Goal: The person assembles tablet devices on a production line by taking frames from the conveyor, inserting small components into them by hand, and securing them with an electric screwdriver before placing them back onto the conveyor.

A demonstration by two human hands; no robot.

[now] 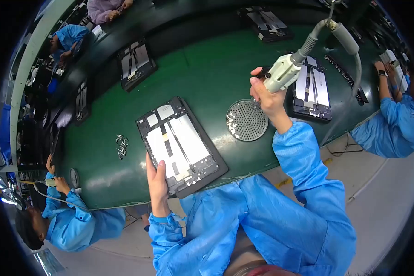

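Note:
My left hand (pixel 158 186) grips the near left edge of an opened tablet (pixel 188 138), thumb on top. White battery panels, black ribbon strips and a dark frame show on its upper side, and it lies tilted near the table's front edge. Closed around a pale electric screwdriver (pixel 283 73) is my right hand (pixel 270 99), raised over the table. The tool hangs from a grey cable, its tip hidden by my hand. Below that hand sits a round perforated tray (pixel 247 120) with small shiny screws in its holes.
A pile of small metal parts (pixel 122 146) lies left of the tablet. Other opened tablets rest on the green table (pixel 207 69): one at right (pixel 311 89), others farther back. A black strip (pixel 345 76) lies beyond. Co-workers in blue sit at left (pixel 73 221) and right (pixel 386 129).

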